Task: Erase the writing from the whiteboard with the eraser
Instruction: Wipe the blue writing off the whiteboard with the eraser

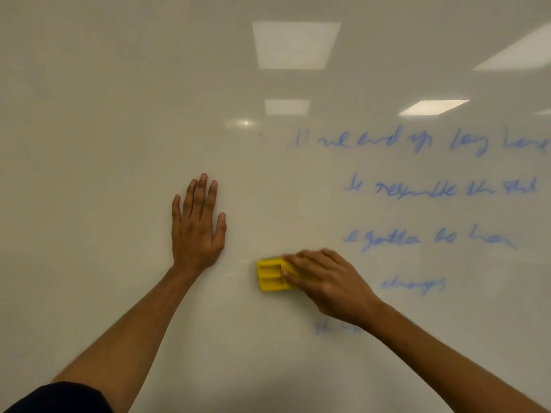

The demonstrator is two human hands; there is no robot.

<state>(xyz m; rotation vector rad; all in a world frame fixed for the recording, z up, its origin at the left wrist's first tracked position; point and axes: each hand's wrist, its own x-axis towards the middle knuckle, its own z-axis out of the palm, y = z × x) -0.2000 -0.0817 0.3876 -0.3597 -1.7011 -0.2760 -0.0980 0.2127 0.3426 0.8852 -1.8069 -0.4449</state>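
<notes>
The whiteboard (pixel 104 129) fills the whole view. Blue handwriting (pixel 417 189) runs in several lines over its right half, with a faint scrap of writing (pixel 323 327) just under my right wrist. My right hand (pixel 331 281) grips a yellow eraser (pixel 269 275) and presses it flat on the board, left of the lines of writing. My left hand (pixel 196 225) rests flat on the board with fingers spread, to the left of the eraser and a little higher, holding nothing. The image is blurred around the right hand.
Ceiling lights reflect as bright patches (pixel 295 44) in the upper part of the glossy board. A dark sleeve (pixel 59 397) shows at the bottom left corner.
</notes>
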